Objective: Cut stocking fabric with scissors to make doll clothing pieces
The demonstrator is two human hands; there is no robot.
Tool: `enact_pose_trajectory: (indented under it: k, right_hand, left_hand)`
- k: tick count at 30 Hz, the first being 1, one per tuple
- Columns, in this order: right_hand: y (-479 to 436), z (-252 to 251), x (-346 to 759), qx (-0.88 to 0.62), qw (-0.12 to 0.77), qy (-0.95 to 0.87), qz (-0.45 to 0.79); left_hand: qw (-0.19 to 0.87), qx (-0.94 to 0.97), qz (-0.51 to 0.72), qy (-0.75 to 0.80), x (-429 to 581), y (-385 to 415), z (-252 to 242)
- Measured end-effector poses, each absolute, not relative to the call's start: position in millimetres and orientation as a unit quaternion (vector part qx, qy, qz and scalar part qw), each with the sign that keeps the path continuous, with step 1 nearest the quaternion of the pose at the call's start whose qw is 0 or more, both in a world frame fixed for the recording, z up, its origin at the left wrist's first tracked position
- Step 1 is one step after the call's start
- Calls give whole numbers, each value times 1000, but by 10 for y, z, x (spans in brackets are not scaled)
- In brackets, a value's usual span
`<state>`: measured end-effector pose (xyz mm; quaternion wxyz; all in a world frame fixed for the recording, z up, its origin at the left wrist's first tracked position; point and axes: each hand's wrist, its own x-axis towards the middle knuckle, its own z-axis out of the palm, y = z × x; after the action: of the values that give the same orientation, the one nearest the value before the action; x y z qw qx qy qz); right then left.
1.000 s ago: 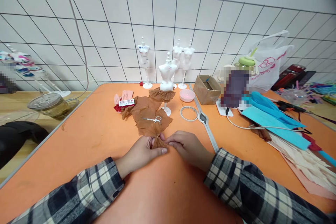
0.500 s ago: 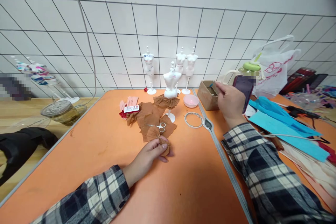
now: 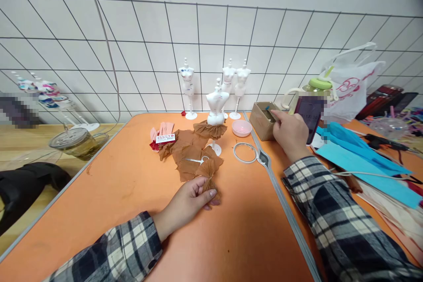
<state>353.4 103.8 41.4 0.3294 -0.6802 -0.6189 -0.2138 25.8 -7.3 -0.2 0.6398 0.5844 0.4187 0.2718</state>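
My left hand (image 3: 191, 200) pinches a gathered piece of brown fabric (image 3: 207, 172) against the orange table (image 3: 132, 211). More brown fabric pieces (image 3: 183, 147) lie behind it, with small scissors (image 3: 198, 160) on top. My right hand (image 3: 291, 134) reaches to the small cardboard box (image 3: 261, 121), fingertips pinched at its rim on something small I cannot make out. A white mini mannequin (image 3: 216, 105) with a brown ruffle skirt stands just behind the fabric.
Three more white mannequins (image 3: 228, 83) stand by the wire grid wall. A pink dish (image 3: 241, 128) and a white ring (image 3: 245, 153) lie near the box. A phone (image 3: 310, 112), green-lidded bottle, white bag and blue paper (image 3: 360, 158) sit right. A glass jar (image 3: 71, 143) sits left.
My right hand left the brown fabric and moved up right to the cardboard box. My left hand stayed on the gathered fabric, now holding it alone.
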Motion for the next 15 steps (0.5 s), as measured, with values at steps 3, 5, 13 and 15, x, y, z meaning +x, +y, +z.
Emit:
enact_pose_trajectory:
  k: [3, 5, 13, 15]
  right_hand:
    - [835, 342, 3201, -618, 457, -622, -153]
    - [602, 244, 2883, -592, 519, -617, -21]
    - [-96, -25, 2108, -474, 387, -557, 561]
    - [-111, -14, 2080, -462, 387, -551, 577]
  left_hand:
    - [643, 586, 275, 411, 243, -67, -4]
    - [646, 586, 274, 405, 230, -63, 7]
    - [656, 595, 266, 381, 214, -64, 46]
    - [656, 604, 259, 371, 225, -74, 39]
